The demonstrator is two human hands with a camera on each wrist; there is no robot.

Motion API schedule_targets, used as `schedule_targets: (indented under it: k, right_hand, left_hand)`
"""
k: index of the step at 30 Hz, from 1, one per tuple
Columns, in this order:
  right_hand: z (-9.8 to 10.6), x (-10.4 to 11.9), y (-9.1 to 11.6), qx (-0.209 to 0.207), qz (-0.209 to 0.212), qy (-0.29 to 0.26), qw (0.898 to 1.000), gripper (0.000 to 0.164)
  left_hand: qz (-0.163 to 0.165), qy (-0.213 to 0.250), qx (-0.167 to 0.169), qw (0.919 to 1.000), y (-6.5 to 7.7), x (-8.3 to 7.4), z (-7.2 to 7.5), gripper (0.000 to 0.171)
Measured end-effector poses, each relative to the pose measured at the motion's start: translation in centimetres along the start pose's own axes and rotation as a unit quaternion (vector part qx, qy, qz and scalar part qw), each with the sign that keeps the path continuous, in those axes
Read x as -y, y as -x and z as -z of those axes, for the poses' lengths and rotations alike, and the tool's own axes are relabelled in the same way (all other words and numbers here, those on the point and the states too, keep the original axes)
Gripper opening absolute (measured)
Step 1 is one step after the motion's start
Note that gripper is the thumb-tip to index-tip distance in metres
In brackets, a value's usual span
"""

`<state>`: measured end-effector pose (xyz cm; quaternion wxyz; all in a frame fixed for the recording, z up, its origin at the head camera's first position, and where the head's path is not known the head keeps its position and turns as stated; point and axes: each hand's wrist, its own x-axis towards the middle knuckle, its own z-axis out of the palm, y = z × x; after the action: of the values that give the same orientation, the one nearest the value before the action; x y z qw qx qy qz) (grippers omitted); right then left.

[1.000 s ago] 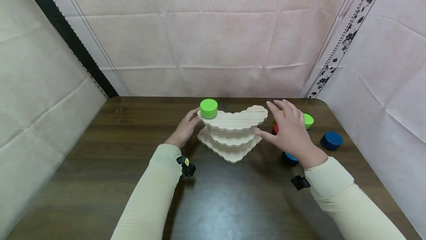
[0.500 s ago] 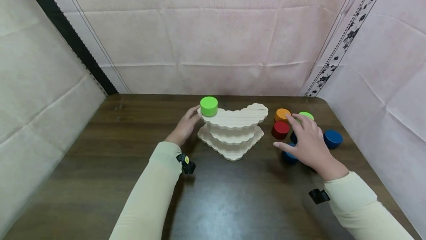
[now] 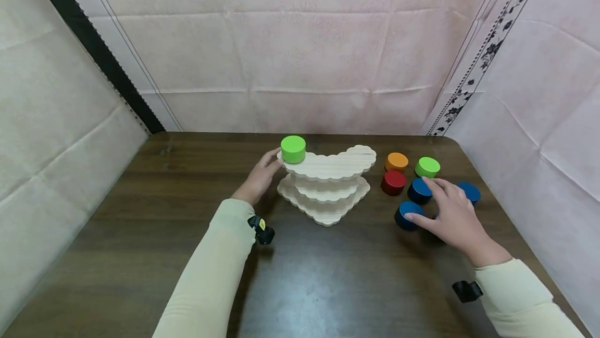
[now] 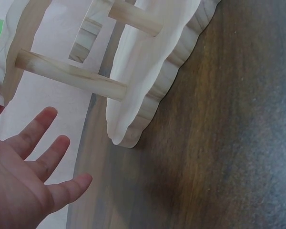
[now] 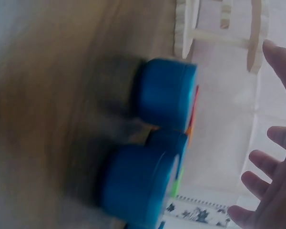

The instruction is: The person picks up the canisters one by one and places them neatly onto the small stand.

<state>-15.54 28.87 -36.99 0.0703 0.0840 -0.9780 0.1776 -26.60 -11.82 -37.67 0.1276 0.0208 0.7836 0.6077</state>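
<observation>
A pale wooden tiered stand (image 3: 328, 166) with scalloped, cloud-like edges stands upright on the table, dowels joining its boards. On the left end of its top tier rests a green round block (image 3: 293, 149). My left hand (image 3: 260, 177) touches that tier's left edge; three fingers (image 4: 69, 191) spread free below it in the left wrist view. My right hand (image 3: 452, 218) hovers with fingers apart over several blue round blocks at the right, its thumb overlapping the nearest blue block (image 3: 407, 216). Another blue block (image 3: 419, 190) lies by the index fingertip. The right palm holds nothing.
An orange block (image 3: 396, 161), a red block (image 3: 393, 182) and a second green block (image 3: 427, 167) stand between the stand and the right side. One more blue block (image 3: 470, 192) sits farther right. Cloth-covered walls (image 3: 300, 67) enclose the dark wooden table (image 3: 187, 213) at back and sides.
My right hand has moved from beside the stand, right and toward me, over the blue blocks, uncovering the orange, red and green ones. My left hand has kept its place at the stand.
</observation>
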Motion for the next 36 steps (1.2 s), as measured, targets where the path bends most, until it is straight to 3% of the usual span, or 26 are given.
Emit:
schedule_targets:
  k: [17, 36]
  right_hand:
    - [-0.9, -4.4, 1.9, 0.065, -0.047, -0.04, 0.996, 0.098]
    - [-2.2, -8.0, 2.2, 0.114, -0.075, -0.064, 0.989, 0.094]
  left_hand:
    - [-0.001, -0.007, -0.004, 1.0, 0.0, 0.0, 0.0, 0.052]
    - [0.0, -0.005, -0.01, 0.9999, 0.0, -0.1, -0.1, 0.052]
